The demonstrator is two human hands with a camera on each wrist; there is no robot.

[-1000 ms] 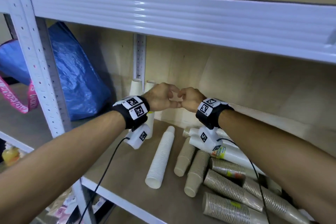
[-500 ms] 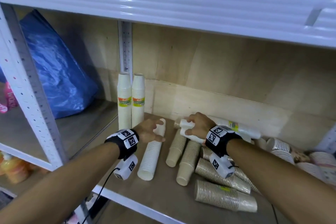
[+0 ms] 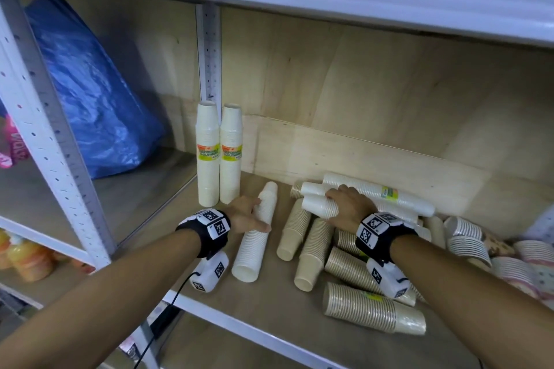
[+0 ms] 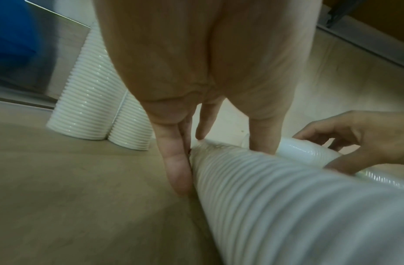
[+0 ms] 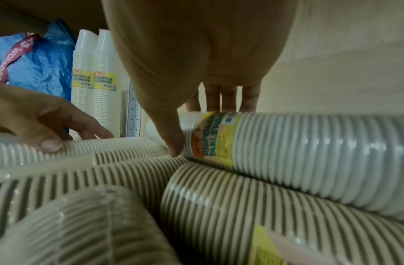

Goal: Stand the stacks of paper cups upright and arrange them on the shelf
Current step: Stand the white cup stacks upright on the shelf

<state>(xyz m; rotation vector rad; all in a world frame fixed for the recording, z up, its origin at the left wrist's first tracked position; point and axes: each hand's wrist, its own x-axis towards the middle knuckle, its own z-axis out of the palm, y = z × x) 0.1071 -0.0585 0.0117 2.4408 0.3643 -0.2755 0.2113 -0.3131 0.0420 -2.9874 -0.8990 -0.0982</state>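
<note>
Already two white stacks stand upright side by side at the back left corner of the shelf, so the job is begun but mostly undone: the rest of the cups lie on their sides across the board. Nearest the standing pair is a lone white stack, its long axis running from the back of the shelf toward the front edge, the wide open mouth at the front and the narrow closed end at the back. The left hand sits right against this stack at about the middle of its length; the left wrist view shows the thumb pressed along one flank and the other fingers reaching over the top, a loose straddle with fingers fairly straight, not yet a closed hold. The right hand is laid over a labelled white stack that rests on top of the brown stacks heaped toward the right end of the shelf, thumb down one side and fingers over the far side, curled round it. That stack points leftward with its narrow end toward the upright pair. Because the lone stack lies closest to the standing ones and the left hand is already on it, raising it probably means tipping the back end up while the mouth stays down on the board, then sliding it in beside the pair.
</note>
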